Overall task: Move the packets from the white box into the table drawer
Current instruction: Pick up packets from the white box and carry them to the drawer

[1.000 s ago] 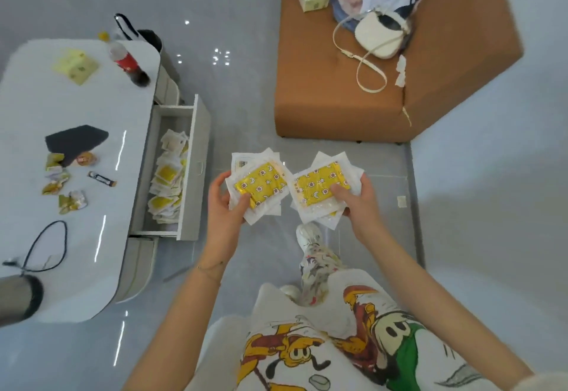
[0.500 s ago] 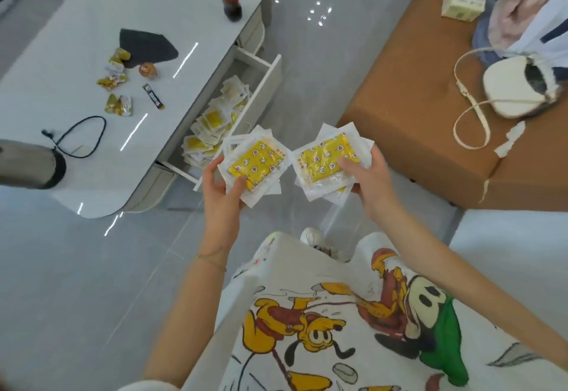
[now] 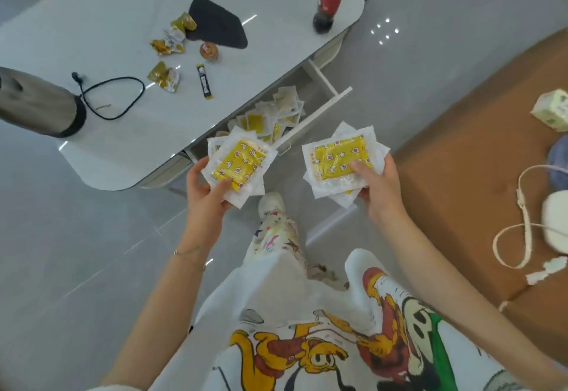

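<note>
My stacks sit further apart than half a second ago, table drawer point(image 3: 319, 107) now nearer. Left hand point(image 3: 204, 195) fingers clamped on one packet stack point(image 3: 238, 166), right hand point(image 3: 379, 186) on the other stack point(image 3: 339, 160): crinkly clear plastic, yellow printed rectangles

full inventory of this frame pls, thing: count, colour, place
table: 1, white, upper left
drawer: 1, white, pulled open from the table
packets in drawer: many, yellow and white, loose pile
packet stacks in hand: 2, yellow and white, one per hand
soda bottle: 1, red label, far table end
snack wrappers: several, yellow, on table
stick sachet: 1, black, on table
black sheet: 1, on table
cable: 1, black, on table
metal cylinder: 1, grey, table's left edge
sofa: 1, brown, right
bag: 1, white, on sofa
small box: 1, pale green, on sofa
left hand: holds a stack
right hand: holds a stack
</note>
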{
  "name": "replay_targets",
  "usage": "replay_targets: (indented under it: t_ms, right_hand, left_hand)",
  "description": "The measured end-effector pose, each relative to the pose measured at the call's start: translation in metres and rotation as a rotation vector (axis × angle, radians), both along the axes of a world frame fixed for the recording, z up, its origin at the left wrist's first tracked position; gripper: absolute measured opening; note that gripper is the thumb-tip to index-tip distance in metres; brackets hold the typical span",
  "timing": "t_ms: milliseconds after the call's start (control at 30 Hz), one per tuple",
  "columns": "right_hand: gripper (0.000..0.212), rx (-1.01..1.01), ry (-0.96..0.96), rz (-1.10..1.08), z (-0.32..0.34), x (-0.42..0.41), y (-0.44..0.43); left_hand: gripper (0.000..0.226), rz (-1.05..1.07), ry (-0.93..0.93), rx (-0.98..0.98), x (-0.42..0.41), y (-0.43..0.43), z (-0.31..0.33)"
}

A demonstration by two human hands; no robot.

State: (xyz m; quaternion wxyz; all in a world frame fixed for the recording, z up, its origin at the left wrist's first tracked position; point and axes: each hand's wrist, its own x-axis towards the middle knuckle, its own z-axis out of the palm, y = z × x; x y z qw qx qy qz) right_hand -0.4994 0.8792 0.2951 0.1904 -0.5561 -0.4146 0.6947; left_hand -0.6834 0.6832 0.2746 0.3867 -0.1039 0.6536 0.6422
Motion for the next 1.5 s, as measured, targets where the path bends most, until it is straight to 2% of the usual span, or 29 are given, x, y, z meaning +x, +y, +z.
replay_targets:
  t_ms: [200, 300, 433, 667, 733, 833, 900, 1033, 1100, 1167, 1267, 1400, 1500]
  right_hand:
    - [0.037, -0.030, -0.080, 0.068, -0.040, -0.066, 0.052]
    - [0.038, -0.056, -0.139, 0.027, -0.079, -0.094, 0.076]
    - [0.033, -0.137, -0.222, -0.009, -0.163, -0.134, 0.107]
    - [0.032, -0.126, -0.260, 0.180, -0.363, -0.227, 0.159]
    - [0.033, -0.119, -0.259, 0.246, -0.408, -0.251, 0.172]
    - [0.054, -0.192, -0.319, 0.329, -0.456, -0.273, 0.188]
    - [0.057, -0.218, -0.356, 0.421, -0.473, -0.277, 0.192]
    - [0.053, -0.165, -0.440, 0.508, -0.481, -0.276, 0.190]
    - [0.065, -0.017, -0.539, 0.560, -0.471, -0.275, 0.186]
    - [0.082, 0.198, -0.623, 0.709, -0.449, -0.275, 0.182]
    - [0.076, 0.491, -0.619, 0.978, -0.397, -0.278, 0.168]
    - [0.066, 0.803, -0.609, 1.295, -0.314, -0.283, 0.149]
    - [0.067, 0.925, -0.637, 1.450, -0.256, -0.285, 0.141]
  left_hand:
    - [0.041, 0.051, -0.048, -0.070, -0.061, 0.030, -0.041]
    - [0.035, 0.078, -0.084, -0.141, -0.077, 0.043, -0.079]
    - [0.033, 0.129, -0.197, -0.220, -0.093, 0.059, -0.156]
    - [0.041, 0.240, -0.227, -0.268, -0.138, 0.095, -0.343]
    - [0.035, 0.244, -0.229, -0.255, -0.146, 0.111, -0.382]
    - [0.032, 0.249, -0.219, -0.253, -0.147, 0.130, -0.424]
    - [0.029, 0.257, -0.172, -0.264, -0.146, 0.137, -0.443]
    - [0.034, 0.294, -0.110, -0.354, -0.144, 0.135, -0.452]
    - [0.044, 0.211, -0.029, -0.434, -0.141, 0.133, -0.438]
    - [0.051, 0.063, 0.081, -0.529, -0.139, 0.135, -0.410]
    - [0.047, -0.083, 0.248, -0.573, -0.136, 0.139, -0.358]
    - [0.047, -0.263, 0.335, -0.620, -0.142, 0.140, -0.288]
    - [0.052, -0.405, 0.519, -0.802, -0.144, 0.136, -0.239]
